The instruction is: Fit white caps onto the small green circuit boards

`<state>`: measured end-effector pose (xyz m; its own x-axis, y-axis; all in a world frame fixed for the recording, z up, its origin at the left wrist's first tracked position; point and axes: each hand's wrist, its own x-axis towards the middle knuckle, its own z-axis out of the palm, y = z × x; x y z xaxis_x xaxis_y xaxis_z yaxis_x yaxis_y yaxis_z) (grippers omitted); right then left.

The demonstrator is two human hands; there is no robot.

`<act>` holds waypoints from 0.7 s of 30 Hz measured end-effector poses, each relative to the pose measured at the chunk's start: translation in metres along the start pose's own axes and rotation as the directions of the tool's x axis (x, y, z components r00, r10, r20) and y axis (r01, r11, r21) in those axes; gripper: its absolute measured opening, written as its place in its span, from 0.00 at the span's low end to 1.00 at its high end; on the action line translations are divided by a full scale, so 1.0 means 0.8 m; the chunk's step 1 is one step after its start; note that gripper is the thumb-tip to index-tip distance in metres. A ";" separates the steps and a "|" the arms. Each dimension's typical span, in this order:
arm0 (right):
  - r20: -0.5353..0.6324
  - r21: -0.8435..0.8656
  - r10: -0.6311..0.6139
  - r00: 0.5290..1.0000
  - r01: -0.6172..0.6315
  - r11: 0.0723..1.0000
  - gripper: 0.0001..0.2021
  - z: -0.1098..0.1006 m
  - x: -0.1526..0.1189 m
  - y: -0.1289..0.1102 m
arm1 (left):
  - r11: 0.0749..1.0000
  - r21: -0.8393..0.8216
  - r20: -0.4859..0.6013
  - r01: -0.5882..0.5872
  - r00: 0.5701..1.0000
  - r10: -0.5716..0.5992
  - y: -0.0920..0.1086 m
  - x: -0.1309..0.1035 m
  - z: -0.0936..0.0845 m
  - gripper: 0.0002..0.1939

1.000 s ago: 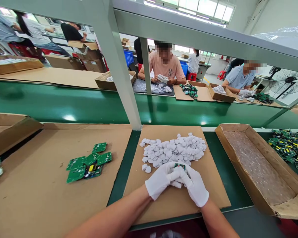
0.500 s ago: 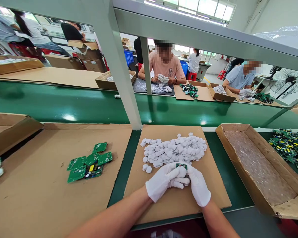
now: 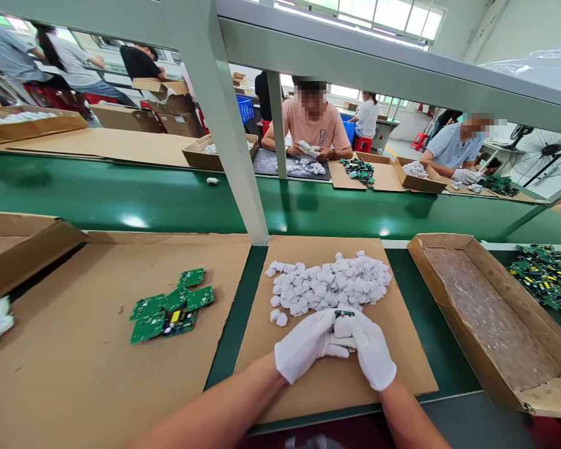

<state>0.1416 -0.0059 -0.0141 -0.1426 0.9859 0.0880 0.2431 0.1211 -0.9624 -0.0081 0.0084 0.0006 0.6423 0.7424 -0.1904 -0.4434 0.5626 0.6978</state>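
Observation:
Both my hands wear white gloves and meet in front of a heap of white putty-like lumps (image 3: 330,284) on a cardboard sheet. Between their fingertips is a small green circuit board (image 3: 344,314), with a white lump (image 3: 343,327) against its near side. My left hand (image 3: 311,343) grips the board from the left, fingers curled beneath it. From the other side my right hand (image 3: 371,349) closes on it, thumb and fingers near the lump. Most of the board is hidden by the gloves.
Several green circuit boards (image 3: 172,308) lie on cardboard (image 3: 75,399) at left. On the right stand a long cardboard tray (image 3: 490,312) and a pile of boards (image 3: 549,280). A grey post (image 3: 238,125) rises ahead, beside a green conveyor (image 3: 168,199). Co-workers sit beyond it.
My right fingers have shifted slightly over the board and lump, which stay between my hands. A small white piece on the conveyor has moved left. The view has shifted a little.

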 end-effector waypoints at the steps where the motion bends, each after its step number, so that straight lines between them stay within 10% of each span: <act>1: 0.004 0.006 -0.012 1.000 0.012 1.000 0.21 0.000 0.000 0.000 | 1.000 -0.001 -0.009 -0.006 1.000 0.006 -0.001 0.000 0.000 0.21; 21: -0.015 0.097 0.015 1.000 -0.013 0.995 0.24 -0.005 -0.009 0.004 | 0.983 0.181 -0.030 -0.023 0.999 0.029 0.012 -0.011 0.014 0.17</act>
<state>0.1471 -0.0123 -0.0171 -0.1250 0.9891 0.0778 0.1512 0.0965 -0.9838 -0.0112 0.0035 0.0168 0.6103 0.7688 -0.1910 -0.3372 0.4702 0.8156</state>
